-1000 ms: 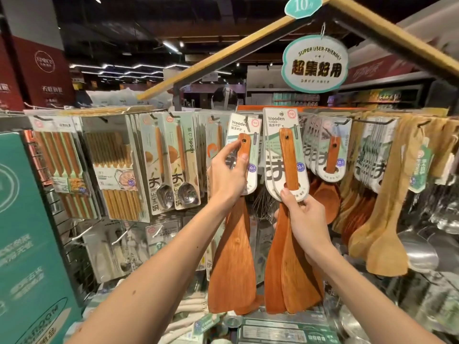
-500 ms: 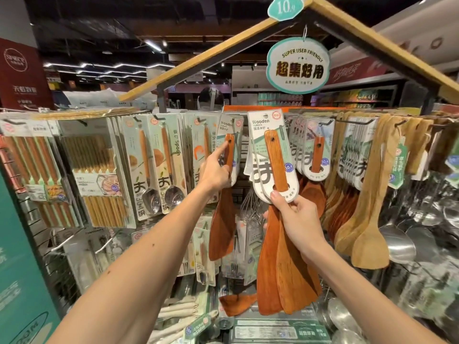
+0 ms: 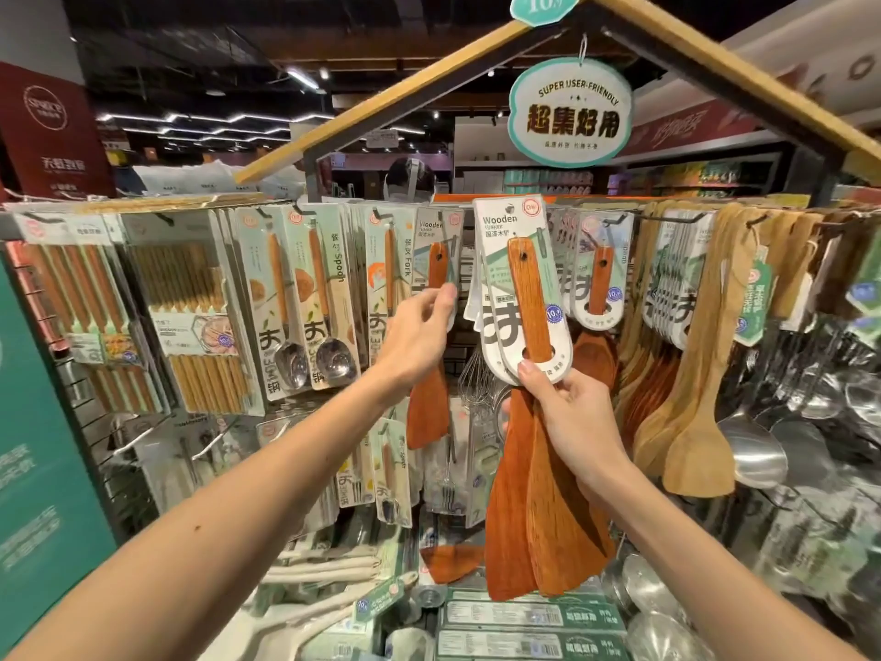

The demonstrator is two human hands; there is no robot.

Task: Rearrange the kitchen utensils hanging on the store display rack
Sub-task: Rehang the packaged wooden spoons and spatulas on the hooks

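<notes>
**Head view, display rack (image 3: 310,181).** My left grip (image 3: 419,336) pinches a single wooden turner (image 3: 426,412) by its backing card, with the thumb on the card face. The turner is just left of the middle of the rack's top rail. Its card reaches up to the rail and its blade hangs straight down. I cannot tell whether the card is on a hook.

My right grip (image 3: 567,422) is closed around a bundle of wooden turners (image 3: 548,517) where the handles leave the cards, thumb tip at the front card's lower edge. The bundle is upright at the middle of the rail, just beside the single turner and in front of the hanging stock.

Toward the rack's left edge hang spoon packs (image 3: 295,298) and chopstick packs (image 3: 190,302). Toward its right edge hang pale wooden spatulas (image 3: 691,422) and steel ladles (image 3: 753,450).
</notes>
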